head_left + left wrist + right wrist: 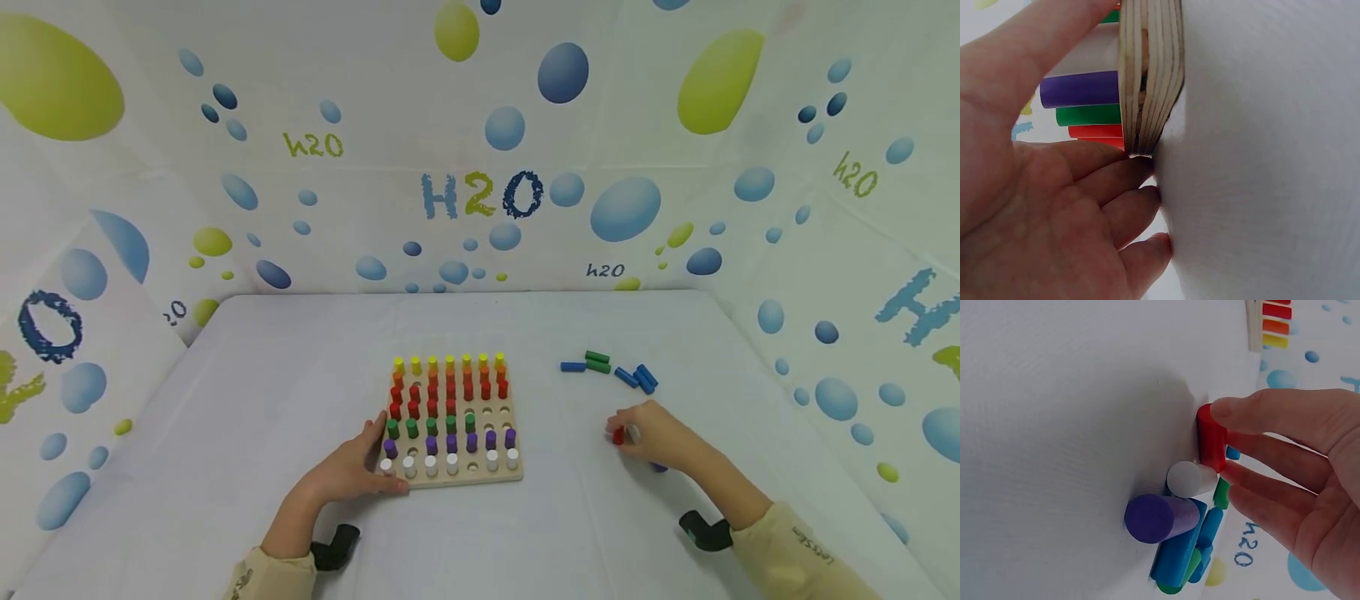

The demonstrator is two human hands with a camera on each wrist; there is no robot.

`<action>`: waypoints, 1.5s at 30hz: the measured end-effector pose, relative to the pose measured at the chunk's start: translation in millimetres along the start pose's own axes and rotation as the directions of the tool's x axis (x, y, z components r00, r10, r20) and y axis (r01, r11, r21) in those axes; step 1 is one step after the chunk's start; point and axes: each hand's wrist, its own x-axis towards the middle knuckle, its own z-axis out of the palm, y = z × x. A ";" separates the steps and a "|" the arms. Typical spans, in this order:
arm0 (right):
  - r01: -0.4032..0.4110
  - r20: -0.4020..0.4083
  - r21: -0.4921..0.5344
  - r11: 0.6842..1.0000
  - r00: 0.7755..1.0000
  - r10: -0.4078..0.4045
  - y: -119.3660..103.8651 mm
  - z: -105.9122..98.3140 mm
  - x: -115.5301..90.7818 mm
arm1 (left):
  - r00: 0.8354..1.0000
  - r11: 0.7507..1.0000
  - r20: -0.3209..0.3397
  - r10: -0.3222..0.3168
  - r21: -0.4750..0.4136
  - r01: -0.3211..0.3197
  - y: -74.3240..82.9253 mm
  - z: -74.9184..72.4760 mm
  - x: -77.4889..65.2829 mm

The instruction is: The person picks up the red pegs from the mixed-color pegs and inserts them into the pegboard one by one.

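A wooden pegboard (491, 478) stands on the white table with rows of yellow, orange, red, green, purple and white pegs; several holes show no peg. My left hand (341, 471) holds its near left corner, thumb along the near edge and fingers against the left side. In the left wrist view, the fingertips (1159, 240) also touch the tabletop. To the right of the board, my right hand (656, 433) pinches a red peg (1212, 439) between thumb and fingers, low at the tabletop. Beside this peg lie a white peg (1186, 479) and a purple peg (1154, 519).
Beyond my right hand lie loose blue pegs (626, 377) and green pegs (597, 365). Black wrist devices (705, 531) sit below both wrists. A printed cloth (375, 192) with bubbles and lettering surrounds the table at the back and sides.
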 end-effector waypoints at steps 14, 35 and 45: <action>0.051 -0.011 -0.122 0.991 0.999 -0.053 -2.5 4.7 3.9 | 1.000 1.000 -0.002 0.003 -0.004 -0.003 1.0 -0.3 -1.4; -0.051 -0.135 0.047 0.998 0.989 0.057 4.8 8.5 11.5 | 1.000 1.000 0.003 -0.006 0.000 0.006 -0.7 -0.1 -0.2; -0.065 -0.333 0.345 0.936 0.924 0.187 18.6 20.1 14.9 | 1.000 1.000 0.002 -0.005 0.006 0.005 -0.5 0.0 0.1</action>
